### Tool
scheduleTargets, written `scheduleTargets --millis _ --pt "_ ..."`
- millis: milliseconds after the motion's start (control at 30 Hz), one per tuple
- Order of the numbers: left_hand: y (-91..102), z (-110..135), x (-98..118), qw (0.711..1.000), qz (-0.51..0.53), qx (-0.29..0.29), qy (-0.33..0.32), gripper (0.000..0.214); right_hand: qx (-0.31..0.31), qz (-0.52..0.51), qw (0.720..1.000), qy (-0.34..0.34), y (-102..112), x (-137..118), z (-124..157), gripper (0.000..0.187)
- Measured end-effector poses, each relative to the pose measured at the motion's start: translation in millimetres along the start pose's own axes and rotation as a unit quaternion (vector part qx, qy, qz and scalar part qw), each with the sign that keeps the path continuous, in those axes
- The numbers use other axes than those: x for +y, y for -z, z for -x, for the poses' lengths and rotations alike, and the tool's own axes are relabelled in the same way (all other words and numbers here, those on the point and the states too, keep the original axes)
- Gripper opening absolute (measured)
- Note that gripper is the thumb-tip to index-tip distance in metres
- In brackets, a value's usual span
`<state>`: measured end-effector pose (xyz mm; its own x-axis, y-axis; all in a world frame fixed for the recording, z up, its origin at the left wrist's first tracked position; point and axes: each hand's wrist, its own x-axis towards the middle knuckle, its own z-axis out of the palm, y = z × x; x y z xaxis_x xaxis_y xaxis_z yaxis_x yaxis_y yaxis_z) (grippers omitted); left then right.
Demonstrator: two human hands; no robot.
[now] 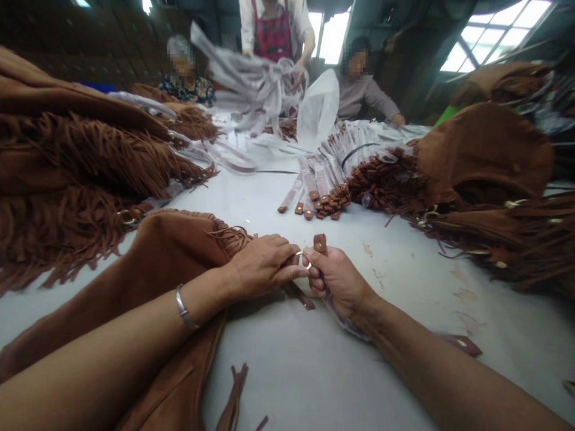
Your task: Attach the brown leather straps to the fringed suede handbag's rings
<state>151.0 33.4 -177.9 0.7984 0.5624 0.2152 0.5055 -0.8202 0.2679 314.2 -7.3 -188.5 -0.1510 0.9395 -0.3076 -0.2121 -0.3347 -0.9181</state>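
My left hand (265, 263) is closed in a pinch on a silver metal ring (303, 257) at the edge of a brown suede bag (179, 245) with fringe. Close beside it, my right hand (339, 276) grips a brown strap whose end tab (319, 242) with a gold stud sticks up above the thumb. Clear plastic wraps the strap and passes under my right wrist; another studded strap end (467, 344) shows beyond my forearm. The fingertips of both hands meet at the ring, and my fingers hide part of it.
Plastic-wrapped straps (323, 179) lie in a bundle ahead. Fringed brown bags are piled at the left (90, 155) and right (485, 155). Scraps lie on the white table (381, 371). Across it, a person in a checked apron (273, 33) handles wrapped straps; two others sit nearby.
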Motion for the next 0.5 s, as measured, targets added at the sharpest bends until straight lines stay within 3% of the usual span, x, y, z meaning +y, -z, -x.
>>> scheduleTargets --millis 233,367,500 --pt "-7.5 0.3 5.7 0.993 -0.114 0.021 0.017 0.048 0.038 0.032 0.998 0.026 -0.3 -0.8 1.2 0.022" --pt "-10.1 -0.5 9.0 0.989 -0.149 0.011 0.016 0.048 0.047 0.029 0.998 0.026 -0.7 0.2 -0.4 0.023" --pt "-14.6 -1.1 9.4 0.988 -0.136 0.038 0.055 0.042 0.084 0.000 0.995 0.060 -8.2 6.7 -1.5 0.024"
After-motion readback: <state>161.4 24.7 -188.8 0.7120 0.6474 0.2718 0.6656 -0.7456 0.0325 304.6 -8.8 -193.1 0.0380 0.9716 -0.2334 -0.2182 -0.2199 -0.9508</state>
